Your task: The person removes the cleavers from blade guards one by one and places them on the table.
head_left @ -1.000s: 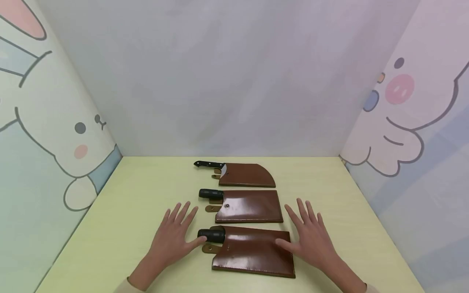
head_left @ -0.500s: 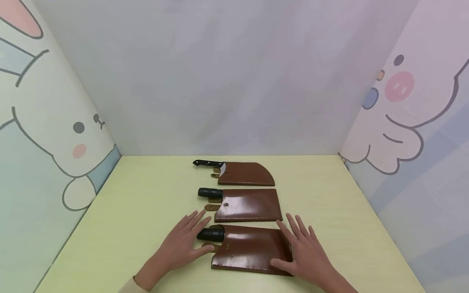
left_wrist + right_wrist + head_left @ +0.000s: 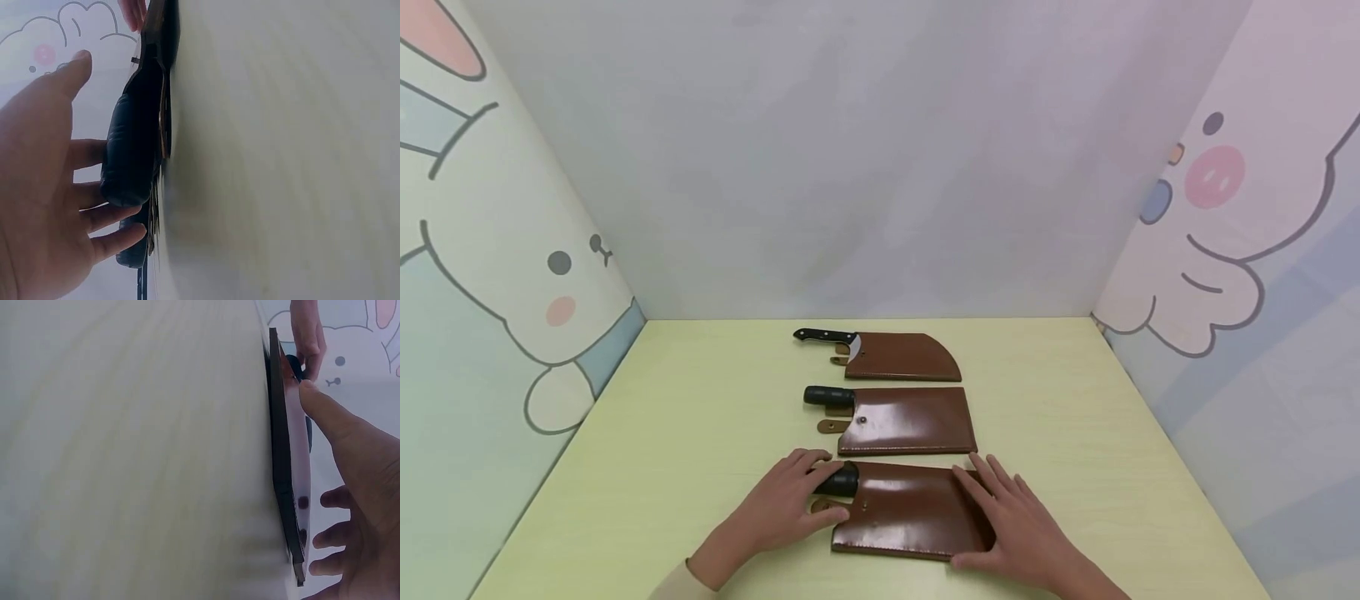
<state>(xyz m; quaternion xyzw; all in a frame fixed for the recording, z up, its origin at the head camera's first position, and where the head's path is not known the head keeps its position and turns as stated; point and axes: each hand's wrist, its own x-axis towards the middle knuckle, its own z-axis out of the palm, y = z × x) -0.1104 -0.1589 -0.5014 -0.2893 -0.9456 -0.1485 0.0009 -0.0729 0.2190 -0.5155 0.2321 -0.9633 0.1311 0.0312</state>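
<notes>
A: "What are the hands working at?"

B: "The large sheath of glossy brown leather (image 3: 917, 508), nearest the person on the pale yellow tabletop (image 3: 715, 392); a rounded black handle (image 3: 844, 481) juts from its left end."

A: "And the left hand (image 3: 784, 504)?"

B: "At that handle, fingers loosely bent over and beyond it, thumb spread well apart, so no grip. Whether they touch, I can't tell."

A: "The right hand (image 3: 1026, 533)?"

B: "Fingers spread and nearly straight over the sheath's right end, holding nothing."

A: "What lies beyond the large sheath?"

B: "Just past it, a second shiny brown leather sheath (image 3: 910, 421) with a thick black handle (image 3: 829, 396); farther past, a brown leather sheath with a curved corner (image 3: 902, 357), its riveted black handle (image 3: 823, 335) also on the left."

A: "Anything different from half a second ago?"

B: "The left hand's fingers have moved over the handle, and the right hand has lowered toward the sheath's end. All three sheaths lie as before."
</notes>
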